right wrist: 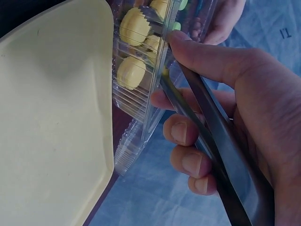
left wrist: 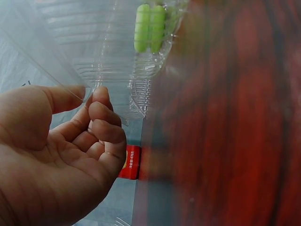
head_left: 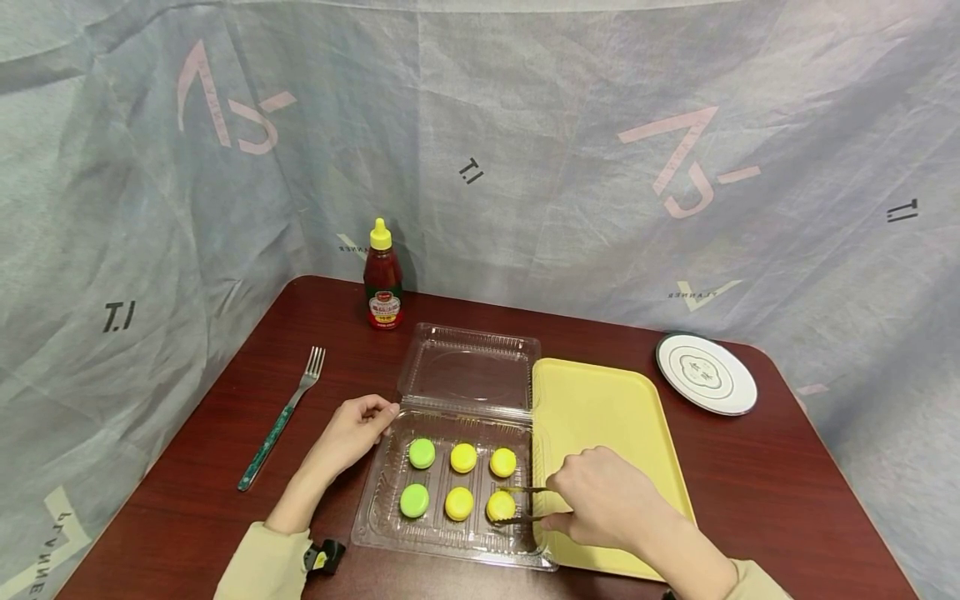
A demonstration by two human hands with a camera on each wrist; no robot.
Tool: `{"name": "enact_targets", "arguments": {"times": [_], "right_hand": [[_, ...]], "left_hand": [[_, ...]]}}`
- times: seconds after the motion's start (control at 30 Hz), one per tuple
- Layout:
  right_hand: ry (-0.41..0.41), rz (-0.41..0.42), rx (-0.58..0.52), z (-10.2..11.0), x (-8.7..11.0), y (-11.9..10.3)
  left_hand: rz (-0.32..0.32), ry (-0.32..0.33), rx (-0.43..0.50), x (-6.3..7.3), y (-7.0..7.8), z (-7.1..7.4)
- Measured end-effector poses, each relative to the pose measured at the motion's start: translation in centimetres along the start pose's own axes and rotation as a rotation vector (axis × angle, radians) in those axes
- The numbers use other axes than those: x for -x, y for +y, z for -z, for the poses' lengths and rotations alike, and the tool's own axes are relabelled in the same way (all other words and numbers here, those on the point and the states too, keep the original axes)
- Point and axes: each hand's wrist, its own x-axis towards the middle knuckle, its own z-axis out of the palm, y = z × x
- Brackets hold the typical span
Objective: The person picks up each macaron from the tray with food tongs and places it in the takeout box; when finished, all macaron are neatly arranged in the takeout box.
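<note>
My left hand [head_left: 358, 429] pinches the rim of a clear plastic clamshell box [head_left: 457, 551] at its left side, thumb and fingertips on the edge in the left wrist view. Inside the box lie two green macarons [head_left: 422, 453] on the left and several yellow macarons [head_left: 462, 457] beside them. My right hand [head_left: 603, 496] grips metal tongs [right wrist: 244, 174], reaching in over the right rim. The tong tips stand on either side of the front right yellow macaron [head_left: 500, 507]; whether they touch it I cannot tell.
The box's lid [head_left: 472, 375] lies folded back. A yellow tray [head_left: 600, 400] adjoins the box on the right, under my right hand. A white plate [head_left: 708, 375] sits back right, a ketchup bottle [head_left: 383, 287] back left, and a green-handled fork [head_left: 273, 433] at left.
</note>
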Motion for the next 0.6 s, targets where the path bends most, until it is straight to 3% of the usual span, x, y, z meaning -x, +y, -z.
{"name": "enact_targets", "arguments": {"times": [0.6], "right_hand": [[-0.022,-0.007,-0.024,0.36,0.17,0.38]], "left_hand": [[0.006,-0.003,0.011,0.01,-0.03,-0.02]]}}
